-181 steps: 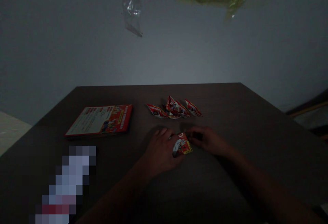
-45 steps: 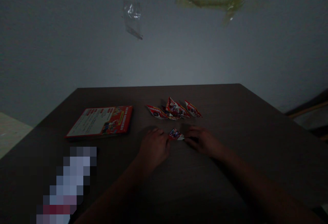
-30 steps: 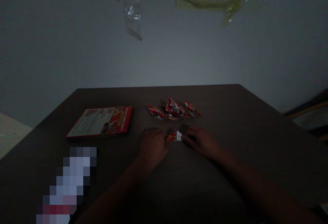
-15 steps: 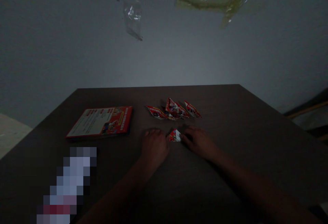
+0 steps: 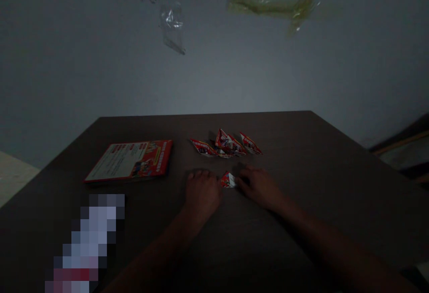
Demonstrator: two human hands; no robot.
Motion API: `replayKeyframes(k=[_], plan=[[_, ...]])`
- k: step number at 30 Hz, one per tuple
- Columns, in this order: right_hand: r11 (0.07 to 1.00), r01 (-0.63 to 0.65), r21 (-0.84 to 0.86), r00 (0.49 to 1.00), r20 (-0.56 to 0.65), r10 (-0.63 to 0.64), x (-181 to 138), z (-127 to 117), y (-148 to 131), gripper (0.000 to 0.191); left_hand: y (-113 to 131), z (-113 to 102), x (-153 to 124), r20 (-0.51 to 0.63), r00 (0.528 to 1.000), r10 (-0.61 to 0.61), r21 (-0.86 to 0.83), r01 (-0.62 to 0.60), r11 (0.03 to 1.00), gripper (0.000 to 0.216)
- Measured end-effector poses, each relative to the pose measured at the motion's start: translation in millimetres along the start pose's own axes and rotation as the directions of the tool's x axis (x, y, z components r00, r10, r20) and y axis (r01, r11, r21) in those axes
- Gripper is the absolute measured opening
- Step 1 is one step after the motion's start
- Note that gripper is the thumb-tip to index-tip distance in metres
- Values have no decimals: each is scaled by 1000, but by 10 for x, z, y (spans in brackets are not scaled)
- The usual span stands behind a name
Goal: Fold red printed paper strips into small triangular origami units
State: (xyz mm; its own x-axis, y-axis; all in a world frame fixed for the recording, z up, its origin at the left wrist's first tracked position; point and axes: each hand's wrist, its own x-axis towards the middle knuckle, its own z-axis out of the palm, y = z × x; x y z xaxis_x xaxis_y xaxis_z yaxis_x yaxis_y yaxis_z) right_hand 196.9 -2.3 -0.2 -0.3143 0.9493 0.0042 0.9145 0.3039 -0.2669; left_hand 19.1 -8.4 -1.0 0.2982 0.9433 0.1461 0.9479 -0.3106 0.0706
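Note:
A small folded piece of red and white printed paper (image 5: 228, 180) lies on the table between my two hands. My left hand (image 5: 203, 190) rests at its left edge with the fingers curled under, and the thumb side meets the paper. From the other side my right hand (image 5: 259, 186) pinches the white right corner, thumb and fingertips together. Just beyond lie several pointed folded paper pieces (image 5: 228, 143), printed red and white, in a loose cluster. Dim light hides the detail of my fingertips.
To the left lies a red and white printed book or pad (image 5: 130, 161). Nearer me is a pixelated, lit object (image 5: 89, 239). The dark wooden table (image 5: 284, 136) meets a grey wall (image 5: 214, 78) with yellowed tape (image 5: 261, 4) and clear plastic scraps (image 5: 172, 27) on it.
The view has shifted very slightly. Both hands stay at the small folded paper, with barely any movement of the fingers.

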Motion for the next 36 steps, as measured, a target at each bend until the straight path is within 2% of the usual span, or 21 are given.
replayKeyframes(k=[24,36], plan=[[999,-40,-33,999,0,40,-10,20,-37,27,32,-8,6,49,999,7,46,-9,999,33],[998,-54,-39,999,-7,54,-6,-3,-66,27,3,-2,-7,26,996,86,19,-86,996,25]])
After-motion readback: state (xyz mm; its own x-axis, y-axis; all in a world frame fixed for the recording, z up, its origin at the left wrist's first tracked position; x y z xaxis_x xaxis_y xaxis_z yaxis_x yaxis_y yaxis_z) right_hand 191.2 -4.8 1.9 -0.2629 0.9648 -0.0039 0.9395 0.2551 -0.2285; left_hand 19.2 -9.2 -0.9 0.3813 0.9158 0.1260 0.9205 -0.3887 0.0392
